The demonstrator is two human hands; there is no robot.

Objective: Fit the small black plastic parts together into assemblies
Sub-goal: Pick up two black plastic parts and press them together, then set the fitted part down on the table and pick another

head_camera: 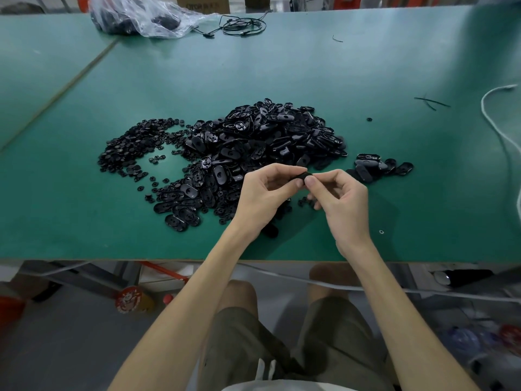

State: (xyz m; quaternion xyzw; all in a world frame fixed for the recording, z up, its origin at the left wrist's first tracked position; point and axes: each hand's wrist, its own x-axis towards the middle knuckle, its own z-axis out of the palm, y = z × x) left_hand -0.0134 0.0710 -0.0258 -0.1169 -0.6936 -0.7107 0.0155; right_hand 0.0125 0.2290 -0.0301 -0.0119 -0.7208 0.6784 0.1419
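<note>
The left grip (262, 193) and the right grip (339, 197) both pinch one small black part (305, 176) between thumb and fingertips; the grips meet on it above the green surface (423, 207). Just behind the grips lies a big heap of oval black parts (267, 136). Further left is a spread of small round parts (132, 145). Near, to the right, lies a small group of ovals (377, 166).

A factory assembly workshop: a long green surface (197, 80) carries a bulk heap of black plastic parts (253, 148), with a cardboard box (203, 2) behind.
</note>
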